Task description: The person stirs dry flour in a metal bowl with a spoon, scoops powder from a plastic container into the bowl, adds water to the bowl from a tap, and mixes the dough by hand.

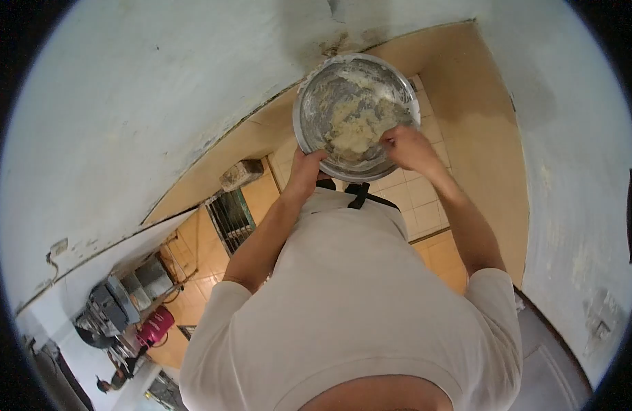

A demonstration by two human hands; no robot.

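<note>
A round metal bowl (305, 123) is held out in front of my body, tilted so that its inside faces me. Pale, lumpy dough (357, 127) lies in it, with smears up the walls. My left hand (306, 171) is closed on the near left rim, thumb over the edge and the other fingers mostly hidden underneath. My right hand (408, 148) reaches over the right side of the bowl. Its fingers are curled together at the edge of the dough; what they hold, if anything, is too small to make out.
Walls rise in front and on the right. A rough block (241, 175) sits by the tan wall base, near a floor grate (231, 219). At lower left are a grey appliance (112, 305), a pink cylinder (155, 326) and another person (117, 377).
</note>
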